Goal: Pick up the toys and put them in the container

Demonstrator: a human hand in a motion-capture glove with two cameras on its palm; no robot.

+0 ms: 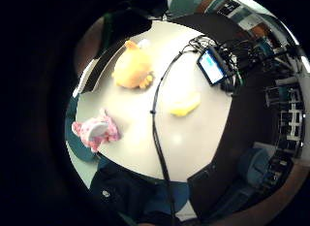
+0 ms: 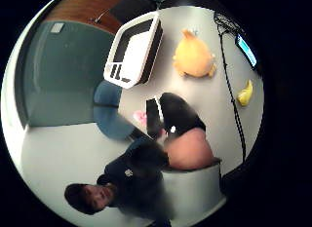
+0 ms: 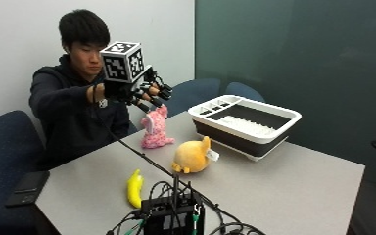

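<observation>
Grip (image 3: 150, 94) raised above bench (image 3: 292, 186), fingers spread, holding nothing. Pink plush toy (image 3: 154, 128) upright directly beneath; orange plush (image 3: 192, 156) and banana (image 3: 134, 188) farther off.

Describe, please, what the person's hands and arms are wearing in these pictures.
The right hand wears a black glove with black fingertip caps and a watch at its wrist. Both arms are in the dark navy sleeves of a hooded sweatshirt. The other hand isn't visible.

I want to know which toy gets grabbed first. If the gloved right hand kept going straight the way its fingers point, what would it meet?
Probably the pink plush toy: the right hand hovers above it, fingers spread and angled downward toward it. Depth is unclear, so it could pass just beside.
</observation>
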